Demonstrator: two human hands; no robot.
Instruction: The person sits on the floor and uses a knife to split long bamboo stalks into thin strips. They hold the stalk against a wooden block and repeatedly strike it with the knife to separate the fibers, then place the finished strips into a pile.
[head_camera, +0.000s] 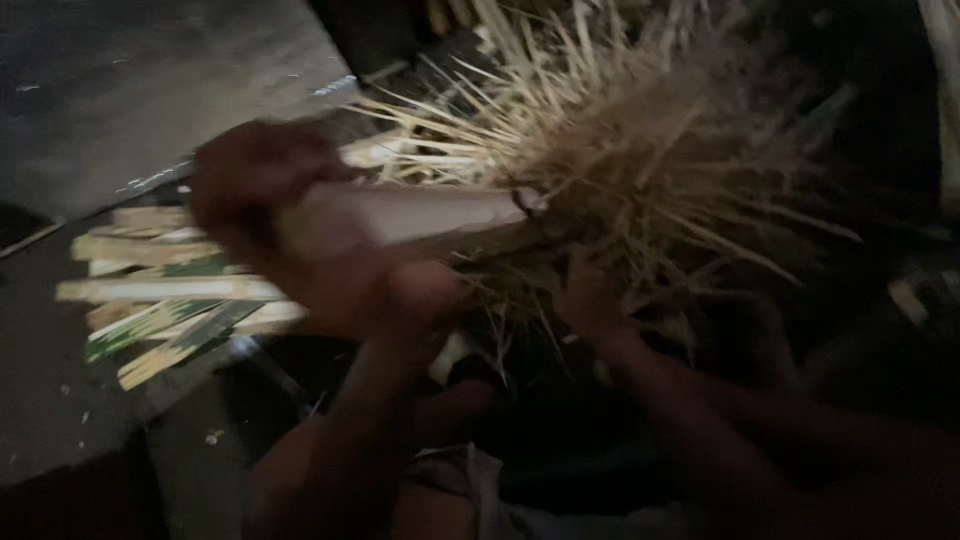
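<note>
At the centre of the head view, in dim light and blurred by motion: one thick pale bamboo piece (420, 215), lying roughly level, its right end meeting a tangle of thin straw-coloured bamboo splints (640, 150).

Left hand (270, 190): fingers wrapped around the left end of the bamboo piece, gripping it; knuckles blurred.

Right hand (590, 295): placed below the tangle of splints, fingers reaching up into the strands; whether they closed on any strand could not be told, the hand being dark and partly hidden.

Splints: fanned out in all directions, upward and to the right, filling the upper right of the view.

To the left, beyond the left hand: a small stack of flat bamboo strips (165, 295), some pale, some with green skin, laid side by side on a grey concrete floor (60, 400). A grey slab (150, 80) lay at the upper left, apart from the strips.
</note>
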